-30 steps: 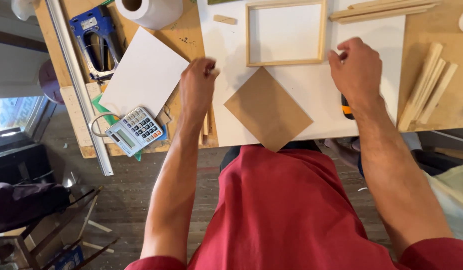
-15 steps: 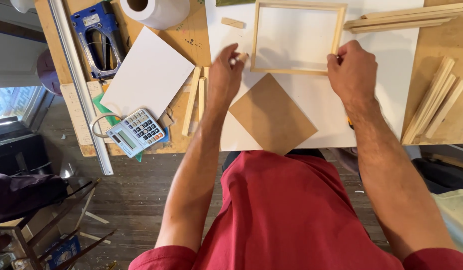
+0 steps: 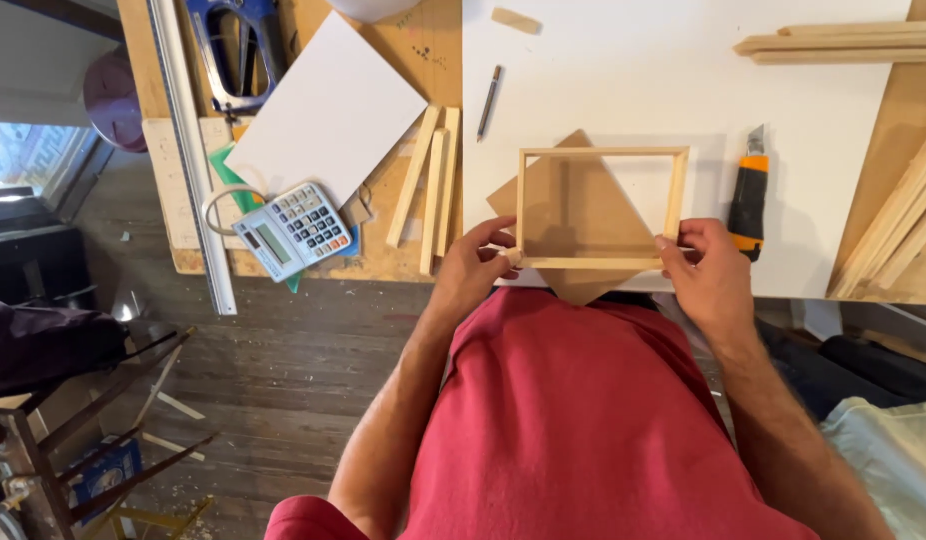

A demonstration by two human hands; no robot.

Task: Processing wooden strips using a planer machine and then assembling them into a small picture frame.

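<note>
A small rectangular wooden frame [image 3: 600, 153] lies over a brown square board [image 3: 573, 215] turned like a diamond, near the front edge of the white work surface [image 3: 633, 80]. My left hand [image 3: 478, 262] pinches the frame's near left corner. My right hand [image 3: 711, 272] pinches its near right corner. Both hands hold the frame by its front rail. The board's lower tip pokes out under the front rail, next to my red shirt.
An orange utility knife [image 3: 747, 200] lies just right of the frame. Loose wooden strips [image 3: 431, 188] and a pencil [image 3: 489, 100] lie to the left, with a white sheet [image 3: 328, 110], a calculator [image 3: 293, 230] and a metal ruler [image 3: 193, 160]. More strips [image 3: 843, 45] lie far right.
Both hands took the frame at the back of the table and pulled it toward me. It now sits over the brown board.
</note>
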